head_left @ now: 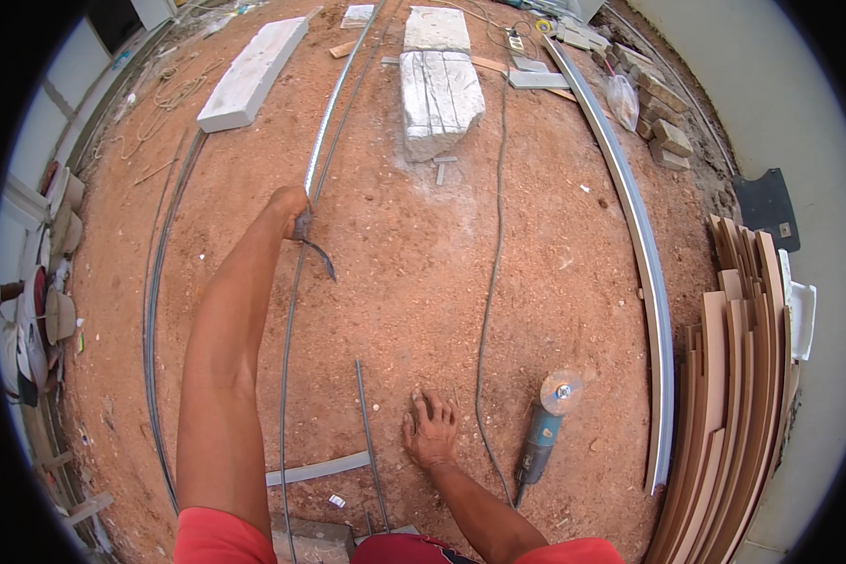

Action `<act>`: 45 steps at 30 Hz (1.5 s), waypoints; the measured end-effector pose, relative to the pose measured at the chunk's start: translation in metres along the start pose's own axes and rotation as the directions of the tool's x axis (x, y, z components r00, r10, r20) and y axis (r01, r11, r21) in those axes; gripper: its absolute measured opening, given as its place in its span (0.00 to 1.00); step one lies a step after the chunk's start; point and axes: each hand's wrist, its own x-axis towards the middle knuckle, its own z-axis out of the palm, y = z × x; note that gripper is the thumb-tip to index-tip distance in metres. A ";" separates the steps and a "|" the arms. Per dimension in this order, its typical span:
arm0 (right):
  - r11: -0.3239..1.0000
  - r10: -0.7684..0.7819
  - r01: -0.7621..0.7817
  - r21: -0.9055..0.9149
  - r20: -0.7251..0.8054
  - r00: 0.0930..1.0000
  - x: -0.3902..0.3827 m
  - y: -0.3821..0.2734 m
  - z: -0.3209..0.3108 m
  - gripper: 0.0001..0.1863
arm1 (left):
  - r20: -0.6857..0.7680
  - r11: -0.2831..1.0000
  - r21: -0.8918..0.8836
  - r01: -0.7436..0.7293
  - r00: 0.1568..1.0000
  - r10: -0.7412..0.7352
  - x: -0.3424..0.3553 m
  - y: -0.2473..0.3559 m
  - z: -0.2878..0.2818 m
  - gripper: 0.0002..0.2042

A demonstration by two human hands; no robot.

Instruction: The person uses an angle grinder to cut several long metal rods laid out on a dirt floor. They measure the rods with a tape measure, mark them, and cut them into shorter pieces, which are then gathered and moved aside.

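My left hand (291, 209), arm stretched forward, is closed around a dark tape measure with a black strap (321, 261) hanging from it. From that hand a long pale blade (327, 117) runs away over the ground toward the far edge. Beside the blade lies a thin steel rod (289, 348), which passes beneath the hand. My right hand (431, 430) rests palm down on the reddish dirt, fingers spread, holding nothing. To its right an angle grinder (540, 437) with a cutting disc lies on the ground, its cord bending away beside it.
Steel rods (155, 348) lie at left, a long metal channel (630, 202) at right. White blocks (442, 99) and a slab (254, 73) lie farther off. Wooden boards (738, 376) are stacked along the right wall. A short rod (367, 432) and flat strip (320, 467) lie close by.
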 end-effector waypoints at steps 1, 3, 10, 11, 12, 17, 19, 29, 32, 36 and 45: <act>1.000 0.002 -0.002 0.001 0.000 1.000 0.000 0.001 -0.001 0.28 | -0.009 1.000 -0.004 -0.002 1.000 0.002 -0.001 0.002 0.003 0.11; 1.000 0.005 -0.005 0.001 0.003 1.000 0.000 0.002 -0.001 0.27 | -0.027 1.000 -0.014 -0.004 1.000 0.004 -0.004 0.005 0.008 0.11; 1.000 0.001 -0.001 -0.003 -0.015 1.000 0.000 0.001 0.000 0.25 | -0.025 1.000 0.026 -0.002 1.000 0.002 -0.008 0.004 0.009 0.10; 1.000 0.002 -0.002 0.000 -0.017 1.000 0.000 0.001 0.000 0.24 | -0.028 1.000 0.028 -0.002 1.000 0.003 -0.008 0.003 0.009 0.10; 1.000 0.004 -0.004 0.002 -0.020 1.000 0.000 0.001 0.000 0.24 | -0.030 1.000 0.030 -0.003 1.000 0.004 -0.009 0.003 0.011 0.10; 1.000 -0.007 0.007 0.013 -0.024 1.000 0.001 0.001 -0.001 0.25 | -0.044 0.998 0.057 -0.012 0.999 0.014 -0.009 0.001 0.013 0.09; 1.000 -0.016 0.016 0.020 -0.023 1.000 0.000 0.000 -0.001 0.25 | -0.047 0.997 0.071 -0.008 0.999 0.012 -0.002 -0.003 0.009 0.09; 1.000 -0.008 0.008 -0.004 -0.033 0.999 0.000 0.000 -0.002 0.25 | -0.020 0.998 0.063 -0.001 1.000 0.002 -0.004 -0.004 0.011 0.09; 1.000 0.000 0.000 -0.010 -0.032 0.999 0.001 0.001 -0.002 0.24 | -0.024 0.997 0.074 0.001 1.000 0.001 -0.008 -0.002 0.018 0.10; 1.000 -0.005 0.005 0.004 -0.028 1.000 0.000 0.000 -0.002 0.24 | -0.050 0.993 0.120 0.004 0.999 0.002 -0.010 0.000 0.019 0.11; 1.000 -0.030 0.030 0.003 -0.068 0.997 0.000 0.003 -0.001 0.26 | -0.003 0.996 0.075 0.042 0.999 -0.041 -0.046 -0.009 0.013 0.13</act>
